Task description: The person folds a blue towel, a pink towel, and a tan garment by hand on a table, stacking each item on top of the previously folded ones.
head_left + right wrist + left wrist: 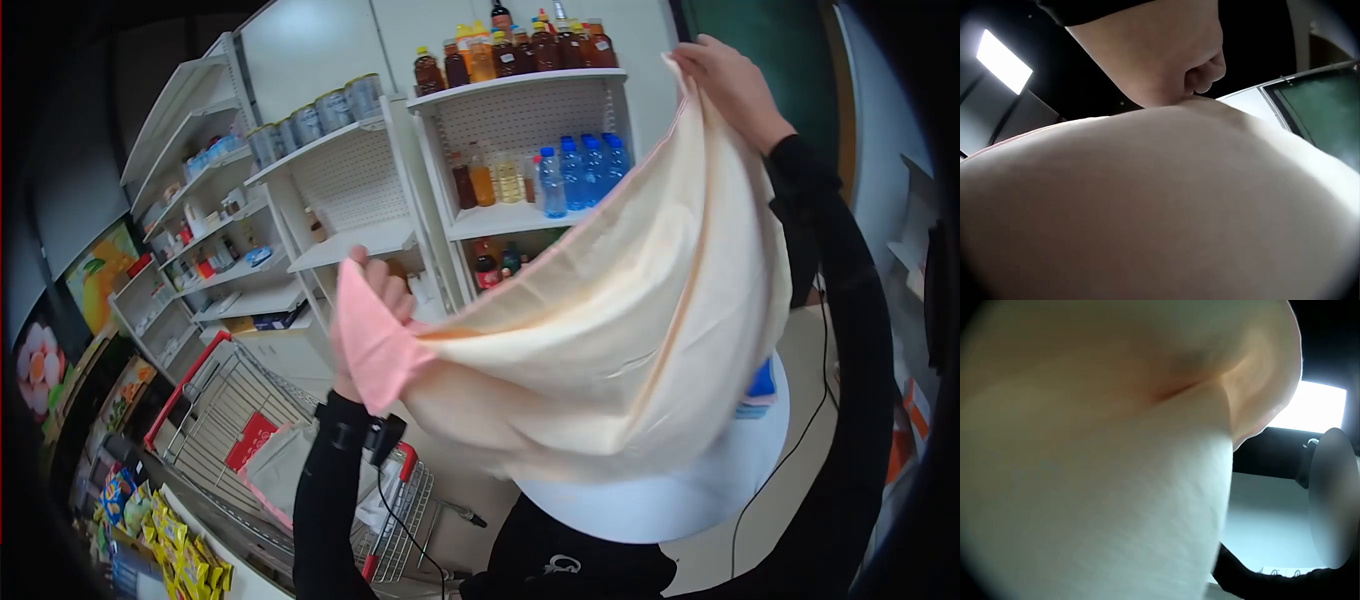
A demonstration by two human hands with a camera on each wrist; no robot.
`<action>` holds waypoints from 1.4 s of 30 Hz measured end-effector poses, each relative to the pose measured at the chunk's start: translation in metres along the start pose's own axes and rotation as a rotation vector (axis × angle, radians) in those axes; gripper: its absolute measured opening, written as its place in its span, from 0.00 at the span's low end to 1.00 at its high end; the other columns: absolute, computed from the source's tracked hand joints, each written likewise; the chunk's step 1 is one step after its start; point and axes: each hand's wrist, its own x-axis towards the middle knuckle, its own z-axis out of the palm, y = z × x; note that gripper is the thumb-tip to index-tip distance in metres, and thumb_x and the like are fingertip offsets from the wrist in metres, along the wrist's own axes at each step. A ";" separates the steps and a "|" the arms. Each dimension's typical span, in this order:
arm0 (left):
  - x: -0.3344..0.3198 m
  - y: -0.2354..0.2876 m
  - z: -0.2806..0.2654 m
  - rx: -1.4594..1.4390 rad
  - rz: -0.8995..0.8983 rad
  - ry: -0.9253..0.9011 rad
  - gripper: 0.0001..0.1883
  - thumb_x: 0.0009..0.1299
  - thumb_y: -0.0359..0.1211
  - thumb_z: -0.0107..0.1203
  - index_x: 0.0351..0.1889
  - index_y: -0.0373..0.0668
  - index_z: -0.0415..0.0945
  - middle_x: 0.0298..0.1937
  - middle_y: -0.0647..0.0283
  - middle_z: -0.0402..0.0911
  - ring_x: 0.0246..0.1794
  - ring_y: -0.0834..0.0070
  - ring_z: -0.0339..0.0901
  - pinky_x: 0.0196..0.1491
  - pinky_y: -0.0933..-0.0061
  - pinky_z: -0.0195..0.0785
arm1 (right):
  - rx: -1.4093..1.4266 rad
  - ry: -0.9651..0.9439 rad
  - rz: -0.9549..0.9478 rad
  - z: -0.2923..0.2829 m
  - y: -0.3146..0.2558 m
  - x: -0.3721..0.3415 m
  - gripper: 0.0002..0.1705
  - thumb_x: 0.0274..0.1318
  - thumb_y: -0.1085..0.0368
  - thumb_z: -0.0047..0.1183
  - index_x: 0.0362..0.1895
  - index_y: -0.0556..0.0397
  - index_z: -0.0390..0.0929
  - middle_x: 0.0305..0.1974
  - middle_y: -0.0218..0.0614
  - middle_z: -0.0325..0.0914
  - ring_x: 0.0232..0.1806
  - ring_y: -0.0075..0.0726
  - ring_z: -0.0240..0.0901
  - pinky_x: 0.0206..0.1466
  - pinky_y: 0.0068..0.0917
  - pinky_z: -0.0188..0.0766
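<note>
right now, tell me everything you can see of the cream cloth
The cream cloth looks thin and soft, with a narrow pink edge along its top and a pink patch at one corner. The left hand grips it by that pink corner, while the right hand pinches it higher up. Between them it sags in loose folds, spread in front of the shelves and partly hiding a round white surface. Its lower part is blurred.

The cloth (620, 350) I grip is cream, with a pink edge and pink corner. My sleeves (865, 320) are black. The tabletop (640, 510) is white; the cart handle (187, 388) is red. The shelf back panel (360, 180) carries a dotted pattern.
</note>
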 end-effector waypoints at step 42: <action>-0.153 -0.120 0.042 1.109 -0.529 -0.973 0.37 0.56 0.42 0.81 0.61 0.43 0.74 0.55 0.59 0.79 0.63 0.57 0.77 0.66 0.61 0.69 | 1.046 -0.598 0.176 -0.150 -0.241 -0.365 0.34 0.47 0.77 0.61 0.62 0.44 0.80 0.51 0.38 0.80 0.54 0.49 0.80 0.55 0.40 0.78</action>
